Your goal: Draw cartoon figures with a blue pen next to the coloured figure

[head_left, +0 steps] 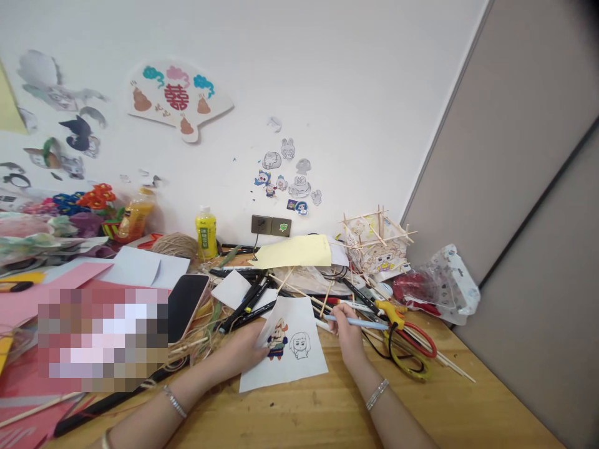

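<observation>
A white sheet of paper stands tilted above the wooden table, its left edge pinched in my left hand. My thumb lies on its front and the other fingers are hidden behind it. On the sheet are a coloured cartoon figure and, to its right, a black outline drawing of a long-eared character. Just right of the paper, my right hand is closed around a light blue pen, which lies nearly level, apart from the sheet.
Behind the sheet lie black markers and wooden sticks. Red-handled scissors and a yellow-handled tool are at the right, near a stick-framed paper lantern. A phone and a yellow-green bottle are on the left.
</observation>
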Demonstrator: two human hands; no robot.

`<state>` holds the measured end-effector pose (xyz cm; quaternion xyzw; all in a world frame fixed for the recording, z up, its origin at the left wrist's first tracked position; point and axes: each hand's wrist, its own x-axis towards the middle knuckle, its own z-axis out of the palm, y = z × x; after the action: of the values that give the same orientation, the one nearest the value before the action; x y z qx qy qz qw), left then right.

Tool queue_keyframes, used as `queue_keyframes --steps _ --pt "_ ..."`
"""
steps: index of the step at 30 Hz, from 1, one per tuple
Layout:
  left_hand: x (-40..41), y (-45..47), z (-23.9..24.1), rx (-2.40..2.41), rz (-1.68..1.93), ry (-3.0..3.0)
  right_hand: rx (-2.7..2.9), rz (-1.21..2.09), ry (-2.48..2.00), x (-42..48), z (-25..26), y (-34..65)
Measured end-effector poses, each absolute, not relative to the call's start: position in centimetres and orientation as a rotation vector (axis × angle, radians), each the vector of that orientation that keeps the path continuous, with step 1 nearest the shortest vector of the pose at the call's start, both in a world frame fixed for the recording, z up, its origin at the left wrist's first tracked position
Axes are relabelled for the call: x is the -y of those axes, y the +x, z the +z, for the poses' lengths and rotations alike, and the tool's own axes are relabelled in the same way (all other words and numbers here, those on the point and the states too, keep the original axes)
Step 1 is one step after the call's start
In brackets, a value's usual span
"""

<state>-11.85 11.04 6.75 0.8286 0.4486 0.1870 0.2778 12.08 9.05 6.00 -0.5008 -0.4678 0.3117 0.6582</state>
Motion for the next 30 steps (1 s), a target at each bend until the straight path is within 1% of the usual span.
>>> queue_keyframes --steps 5,10,20,26,30 --pt "-10.8 -11.9 7.1 -1.244 0.501 2.204 0.995 0.78 -1.109 -9.3 5.8 12.0" --pt "-10.4 -11.8 7.8 -1.209 0.5 2.191 1.078 0.84 -1.114 -9.7 5.1 11.5" --pt "-10.6 -12.0 7.4 -1.219 0.514 2.181 1.174 0.887 -1.095 -9.5 4.9 11.0" --pt "-10.6 -11.9 7.6 -1.164 0.535 2.19 1.284 0.835 -1.18 -9.0 5.3 10.8" --pt "-10.5 -11.9 7.8 -1.205 0.501 2.196 1.379 0.899 -1.199 -8.7 5.0 10.9"
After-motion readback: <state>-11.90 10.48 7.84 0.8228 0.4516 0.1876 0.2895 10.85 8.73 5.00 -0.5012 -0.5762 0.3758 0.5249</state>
